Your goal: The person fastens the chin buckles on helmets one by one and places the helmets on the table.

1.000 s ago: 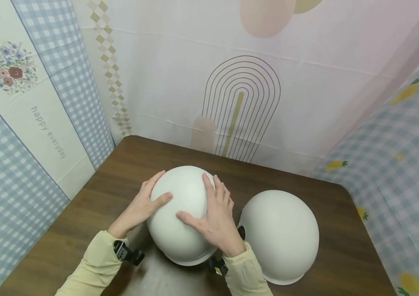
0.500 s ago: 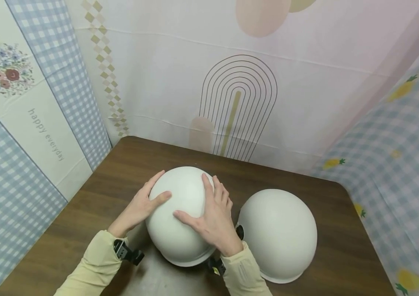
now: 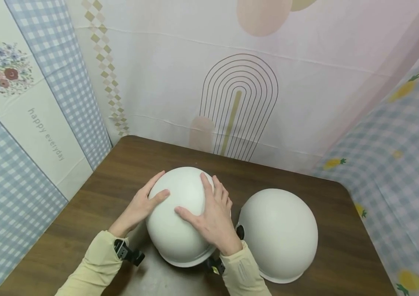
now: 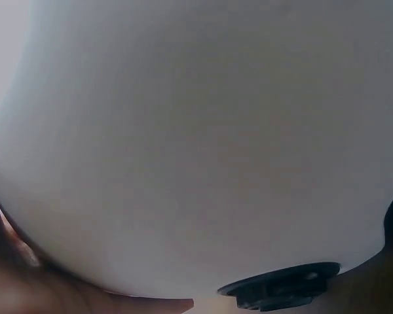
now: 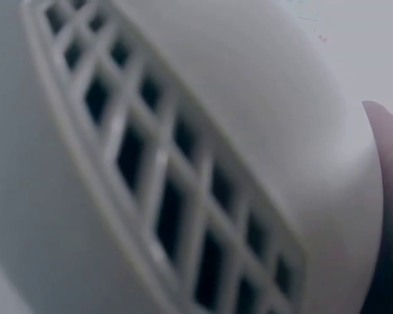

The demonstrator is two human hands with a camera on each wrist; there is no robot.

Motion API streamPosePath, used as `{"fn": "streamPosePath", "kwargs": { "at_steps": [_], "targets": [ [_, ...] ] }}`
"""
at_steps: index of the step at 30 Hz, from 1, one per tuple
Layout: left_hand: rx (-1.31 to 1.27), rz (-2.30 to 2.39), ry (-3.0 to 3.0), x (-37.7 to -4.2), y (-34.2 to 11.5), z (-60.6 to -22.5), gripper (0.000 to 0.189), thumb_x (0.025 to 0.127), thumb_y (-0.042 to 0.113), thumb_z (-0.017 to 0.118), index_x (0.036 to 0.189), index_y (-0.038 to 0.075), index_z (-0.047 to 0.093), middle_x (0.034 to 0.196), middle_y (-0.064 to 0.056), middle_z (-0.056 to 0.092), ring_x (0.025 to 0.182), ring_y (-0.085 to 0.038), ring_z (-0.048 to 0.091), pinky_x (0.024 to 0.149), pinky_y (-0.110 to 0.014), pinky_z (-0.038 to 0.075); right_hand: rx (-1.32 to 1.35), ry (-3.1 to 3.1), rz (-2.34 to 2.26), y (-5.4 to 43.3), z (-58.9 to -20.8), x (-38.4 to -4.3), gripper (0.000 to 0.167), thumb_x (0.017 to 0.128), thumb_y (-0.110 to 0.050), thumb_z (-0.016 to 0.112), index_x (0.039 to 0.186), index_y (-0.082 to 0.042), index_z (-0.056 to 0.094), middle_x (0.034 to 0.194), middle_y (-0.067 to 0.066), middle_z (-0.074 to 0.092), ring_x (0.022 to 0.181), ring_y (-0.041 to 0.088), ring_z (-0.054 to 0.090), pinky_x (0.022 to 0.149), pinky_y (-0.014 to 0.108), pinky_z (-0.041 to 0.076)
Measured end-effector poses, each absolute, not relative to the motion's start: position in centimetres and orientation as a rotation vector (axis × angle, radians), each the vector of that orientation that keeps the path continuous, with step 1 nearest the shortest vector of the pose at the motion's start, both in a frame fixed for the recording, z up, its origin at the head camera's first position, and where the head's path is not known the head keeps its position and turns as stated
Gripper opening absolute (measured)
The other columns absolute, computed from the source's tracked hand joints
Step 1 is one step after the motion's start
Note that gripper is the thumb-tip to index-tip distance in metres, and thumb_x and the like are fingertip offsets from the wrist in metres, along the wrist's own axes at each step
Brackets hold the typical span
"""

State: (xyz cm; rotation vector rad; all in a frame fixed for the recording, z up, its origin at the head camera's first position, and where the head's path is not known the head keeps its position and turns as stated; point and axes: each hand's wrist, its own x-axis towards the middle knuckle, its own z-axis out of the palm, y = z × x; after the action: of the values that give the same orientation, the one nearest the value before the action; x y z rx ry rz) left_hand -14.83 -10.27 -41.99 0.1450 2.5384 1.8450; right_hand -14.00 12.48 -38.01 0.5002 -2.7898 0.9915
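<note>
My left hand [image 3: 139, 207] holds the left side of a white helmet [image 3: 174, 234], with its thumb lying over the shell. From the right, my right hand [image 3: 215, 220] grips the same helmet, thumb across the front and fingers spread over the upper right side. The helmet sits dome up on the table. A black round fitting [image 4: 281, 286] shows at the lower edge in the left wrist view. Close up in the right wrist view, a lattice vent [image 5: 150, 157] with dark openings crosses the white shell. The helmet's inside is hidden.
A second white helmet [image 3: 279, 234] stands dome up just right of my right wrist, with a black round piece [image 3: 240, 232] at its left side. The brown wooden table [image 3: 146, 154] ends at patterned cloth walls [image 3: 165, 82]. Both wrists wear small black cameras.
The view shifts very slightly. Both hands stay on the helmet in nearly the same place, and the second helmet does not move.
</note>
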Motion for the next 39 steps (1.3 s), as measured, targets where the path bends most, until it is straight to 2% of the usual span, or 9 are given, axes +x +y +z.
{"fn": "streamPosePath", "kwargs": {
  "at_steps": [30,39],
  "targets": [
    [0.137,1.87,2.512,-14.9,-9.7,-42.4,0.065,0.094,0.039,0.061,0.151,0.036,0.031,0.156,-0.01,0.027,0.123,-0.043,0.047,0.08,-0.052,0.05,0.507,-2.781,1.091,13.3,-38.7,-14.5,0.1,0.075,-0.082,0.054,0.155,-0.031,0.023,0.157,0.011,0.018,0.137,0.033,0.022,0.106,0.057,0.017],
    [0.152,1.836,2.569,-15.0,-9.8,-42.4,0.065,0.093,0.039,0.062,0.151,0.037,0.031,0.156,-0.009,0.029,0.126,-0.04,0.045,0.083,-0.054,0.049,0.496,-2.786,1.176,13.5,-39.3,-14.7,0.098,0.075,-0.08,0.057,0.155,-0.036,0.019,0.158,0.009,0.015,0.138,0.031,0.02,0.106,0.057,0.017]
  ]
}}
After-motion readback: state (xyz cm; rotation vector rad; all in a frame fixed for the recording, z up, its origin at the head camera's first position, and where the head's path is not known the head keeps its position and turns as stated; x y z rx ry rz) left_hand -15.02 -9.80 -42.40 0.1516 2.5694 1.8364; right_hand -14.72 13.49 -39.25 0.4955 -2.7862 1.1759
